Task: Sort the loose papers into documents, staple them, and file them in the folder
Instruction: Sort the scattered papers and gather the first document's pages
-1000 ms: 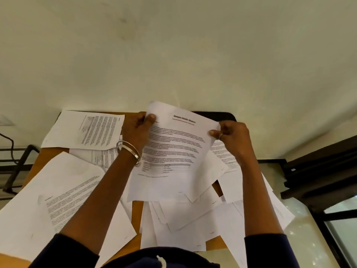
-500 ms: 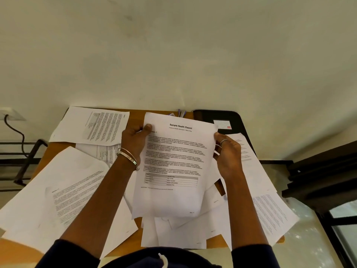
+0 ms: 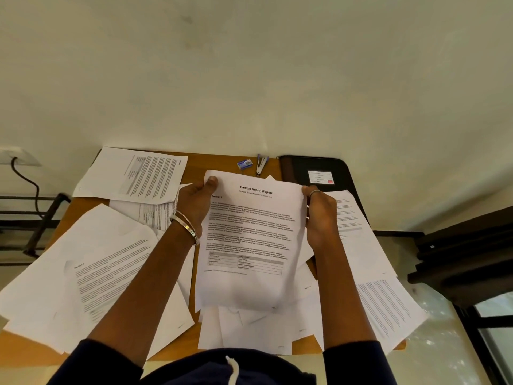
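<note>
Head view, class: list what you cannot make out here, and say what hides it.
1. Body text of the Sample Health Report: too small, blurred.
2. Sheets behind it, held by the left hand and right hand: count hidden.
3. Black folder: closed, contents hidden.
4. Stapler: too small to tell if loaded.

I face a plain off-white wall (image 3: 249, 65), faintly smudged near the top. The wooden counter (image 3: 222, 162) stands against it. To my left, a dark cable (image 3: 26, 179) runs down from a wall socket (image 3: 16, 157), beside a black metal frame (image 3: 41, 223). To my right, dark wooden furniture (image 3: 466, 251) stands on a pale glossy floor (image 3: 433, 357) flecked with light.
</note>
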A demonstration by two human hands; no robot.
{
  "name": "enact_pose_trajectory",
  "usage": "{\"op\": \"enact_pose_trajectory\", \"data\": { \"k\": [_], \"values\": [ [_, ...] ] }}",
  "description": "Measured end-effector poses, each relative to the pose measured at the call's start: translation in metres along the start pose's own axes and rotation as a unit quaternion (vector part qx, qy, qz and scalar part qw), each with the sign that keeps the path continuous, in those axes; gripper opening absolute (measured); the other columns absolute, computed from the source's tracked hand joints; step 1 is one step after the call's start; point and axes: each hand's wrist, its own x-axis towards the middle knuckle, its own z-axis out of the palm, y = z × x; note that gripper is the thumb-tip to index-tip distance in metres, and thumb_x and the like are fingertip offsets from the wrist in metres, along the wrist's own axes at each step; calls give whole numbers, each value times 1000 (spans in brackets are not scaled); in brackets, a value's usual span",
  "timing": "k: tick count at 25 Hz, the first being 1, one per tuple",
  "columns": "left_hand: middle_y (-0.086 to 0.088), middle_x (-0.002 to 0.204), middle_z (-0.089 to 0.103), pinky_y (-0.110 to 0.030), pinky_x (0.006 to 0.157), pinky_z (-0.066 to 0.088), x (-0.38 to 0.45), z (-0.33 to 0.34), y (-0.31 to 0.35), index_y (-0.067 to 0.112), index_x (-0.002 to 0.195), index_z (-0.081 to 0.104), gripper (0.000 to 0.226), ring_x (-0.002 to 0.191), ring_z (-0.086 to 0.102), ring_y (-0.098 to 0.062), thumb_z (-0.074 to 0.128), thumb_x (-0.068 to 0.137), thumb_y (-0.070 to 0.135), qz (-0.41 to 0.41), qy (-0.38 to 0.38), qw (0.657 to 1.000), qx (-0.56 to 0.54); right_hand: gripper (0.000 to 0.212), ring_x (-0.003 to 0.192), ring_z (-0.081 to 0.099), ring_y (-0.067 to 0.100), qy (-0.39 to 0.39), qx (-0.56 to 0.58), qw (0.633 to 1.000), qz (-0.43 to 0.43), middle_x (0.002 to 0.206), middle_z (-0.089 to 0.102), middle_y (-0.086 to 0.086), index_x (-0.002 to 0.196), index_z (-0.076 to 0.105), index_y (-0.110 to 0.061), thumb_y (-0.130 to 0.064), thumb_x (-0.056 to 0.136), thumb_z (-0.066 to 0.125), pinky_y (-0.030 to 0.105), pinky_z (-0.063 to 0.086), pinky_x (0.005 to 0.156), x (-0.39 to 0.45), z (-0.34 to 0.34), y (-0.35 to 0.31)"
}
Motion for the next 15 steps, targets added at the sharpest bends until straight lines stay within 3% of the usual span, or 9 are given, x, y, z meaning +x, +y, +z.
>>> {"op": "enact_pose_trajectory", "data": {
  "k": [3,6,12,15],
  "values": [
    [3,74,58,-45,86,43,-4,6,-2,22,68,57,23,77,54,-21,60,88,33,-5,-5,1000,-4,17,81,58,18,-4,2,1000,30,89,62,1,80,51,-26,-36,94,55,38,49,80,5,-2,-5],
    [2,72,58,-40,79,39,-6,11,-2,21,64,55,27,70,50,-17,60,88,32,-21,-3,1000,-8,20,93,62,26,15,0,999,29,93,65,5,80,55,-24,-41,90,60,45,51,89,7,-3,-7],
    [0,80,62,-47,84,42,-3,15,-1,21,69,60,20,100,55,-37,63,86,32,-33,-7,999,-18,20,85,62,25,33,17,999,24,83,63,3,76,53,-22,-34,91,62,41,51,83,14,-10,-7],
    [-1,83,63,-49,85,44,-2,20,-1,22,71,61,17,103,55,-40,64,85,31,-37,-4,999,-31,24,84,62,25,36,-2,999,30,86,65,5,76,53,-22,-39,92,59,42,51,83,16,-10,-9]
  ]
}}
